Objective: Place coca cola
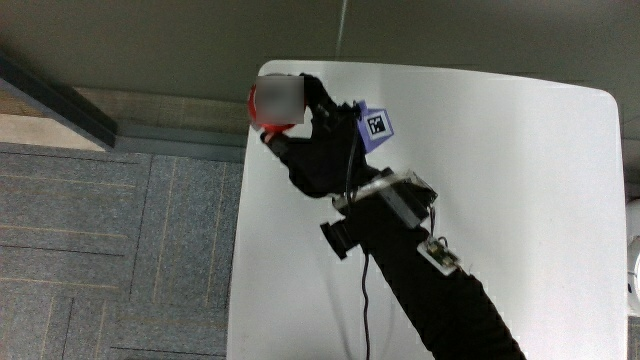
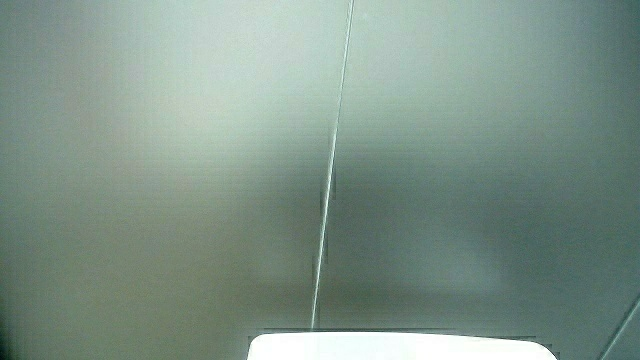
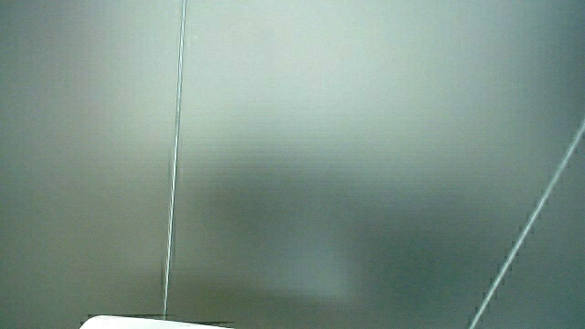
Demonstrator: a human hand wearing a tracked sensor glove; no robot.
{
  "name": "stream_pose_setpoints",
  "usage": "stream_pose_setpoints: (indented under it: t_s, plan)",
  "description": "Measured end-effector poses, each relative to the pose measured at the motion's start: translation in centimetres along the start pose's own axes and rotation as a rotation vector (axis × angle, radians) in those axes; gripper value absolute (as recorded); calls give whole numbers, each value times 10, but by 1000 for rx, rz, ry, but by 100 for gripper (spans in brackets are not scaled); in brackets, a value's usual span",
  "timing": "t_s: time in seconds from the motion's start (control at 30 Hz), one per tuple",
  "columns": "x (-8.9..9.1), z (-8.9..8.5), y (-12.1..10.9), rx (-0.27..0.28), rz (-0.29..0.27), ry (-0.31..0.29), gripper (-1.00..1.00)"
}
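Note:
In the main view a red coca cola can [image 1: 268, 112] is at the corner of the white table [image 1: 520, 200] farthest from the person. The hand [image 1: 315, 145], in a black glove with a patterned cube [image 1: 375, 127] on its back, is wrapped around the can, its fingers curled on it. The can's top is blurred and the fingers hide much of its body. Whether the can rests on the table cannot be seen. The forearm [image 1: 440, 290] stretches back across the table toward the person. Both side views show only a pale wall and a sliver of table edge [image 2: 400, 345].
Grey carpet floor [image 1: 110, 250] lies beside the table's edge near the can. A thin cable [image 1: 364, 300] hangs from the forearm over the table. A white object [image 1: 634, 260] shows partly past the table's other edge.

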Motion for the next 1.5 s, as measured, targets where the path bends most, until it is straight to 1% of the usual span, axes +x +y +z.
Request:
stream_pose_setpoints:
  t_s: [0.03, 0.07, 0.1, 0.13, 0.17, 0.2, 0.23, 0.3, 0.33, 0.37, 0.4, 0.43, 0.47, 0.53, 0.57, 0.6, 0.63, 0.67, 0.7, 0.73, 0.77, 0.8, 0.83, 0.9, 0.93, 0.97, 1.0, 1.03, 1.07, 1.1, 1.17, 1.2, 1.23, 1.27, 1.3, 1.33, 1.37, 1.4, 1.43, 1.47, 1.5]
  plan:
    - [0, 2, -1, 12, -14, 0, 0]
    - [7, 6, -1, 27, -11, -33, 0]
    - [7, 6, -2, 30, -30, -29, 0]
    - [13, 9, -2, 33, -37, -52, 0]
    - [12, 8, -5, 45, -59, -34, 0]
    - [15, 9, -6, 47, -53, -28, 0]
    - [17, 10, -7, 49, -75, -38, 0]
    - [21, 12, -10, 57, -88, -47, 0]
    - [22, 14, -10, 62, -90, -67, 0]
    - [23, 14, -10, 66, -85, -59, 0]
    - [22, 14, -10, 64, -97, -69, 0]
    - [23, 15, -11, 68, -96, -74, 0]
    - [22, 15, -11, 67, -95, -57, 0]
    - [28, 17, -11, 74, -99, -70, 0]
    - [26, 16, -12, 74, -121, -76, 0]
    - [25, 15, -13, 70, -109, -48, 0]
    - [30, 17, -13, 82, -119, -83, 0]
    - [29, 16, -13, 79, -109, -66, 0]
    - [28, 16, -15, 75, -129, -56, 0]
    - [29, 17, -15, 72, -131, -38, 0]
    - [31, 19, -16, 79, -130, -55, 0]
    - [36, 21, -17, 88, -146, -64, 0]
    - [36, 21, -18, 85, -125, -34, 0]
    - [35, 21, -19, 88, -138, -59, 0]
    - [33, 21, -19, 81, -161, -81, 0]
    - [33, 21, -18, 79, -129, -66, 0]
    - [36, 22, -19, 84, -152, -69, 0]
    - [35, 23, -20, 85, -161, -77, 0]
    - [37, 23, -21, 93, -142, -59, 0]
    - [36, 23, -21, 92, -152, -54, 0]
    - [33, 22, -22, 84, -156, -58, 0]
    - [39, 24, -22, 83, -141, -77, 0]
    - [40, 24, -22, 89, -150, -105, -5]
    - [36, 22, -23, 87, -150, -87, -9]
    - [39, 23, -22, 92, -151, -89, -14]
    - [36, 23, -23, 94, -163, -82, -18]
    - [35, 23, -24, 95, -163, -75, -23]
    - [38, 25, -24, 93, -167, -81, -27]
    - [35, 24, -25, 103, -168, -79, -32]
    - [39, 26, -24, 111, -162, -103, -36]
    - [37, 25, -25, 99, -158, -92, -41]
